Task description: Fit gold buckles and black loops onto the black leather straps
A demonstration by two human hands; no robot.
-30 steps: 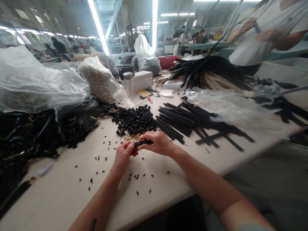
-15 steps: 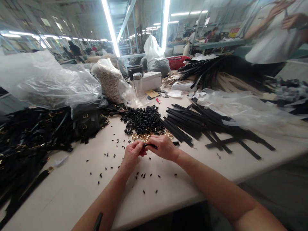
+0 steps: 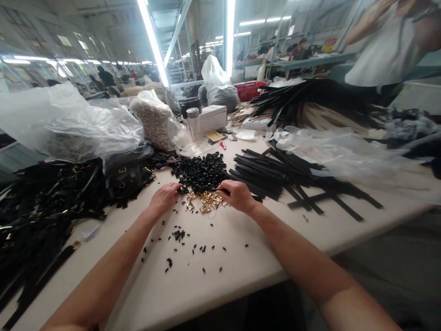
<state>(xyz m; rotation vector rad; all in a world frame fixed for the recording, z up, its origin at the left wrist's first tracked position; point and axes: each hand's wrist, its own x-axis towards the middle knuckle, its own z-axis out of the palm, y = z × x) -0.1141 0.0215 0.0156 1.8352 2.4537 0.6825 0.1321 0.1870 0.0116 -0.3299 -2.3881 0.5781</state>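
My left hand (image 3: 166,198) is at the left edge of a pile of small black loops (image 3: 201,170). Its fingers are drawn together at the tips, which touch the pile; whatever is between them is too small to make out. My right hand (image 3: 238,196) is closed in a pinch on a black strap, whose dark end sticks out past the fingertips. Between the hands lies a heap of gold-coloured buckles (image 3: 208,200). Several tiny black pieces (image 3: 179,235) are scattered on the table in front of me.
Black straps (image 3: 258,172) lie in a fanned stack at right, beside clear plastic sheeting (image 3: 344,151). A heap of black straps with gold fittings (image 3: 69,193) covers the left side. A glass bottle (image 3: 194,124) and white box (image 3: 213,117) stand behind. A person (image 3: 389,50) stands at far right.
My hands were together over the table and have moved apart. The left went left to the loop pile; the right moved slightly forward. The gold buckles now show between them.
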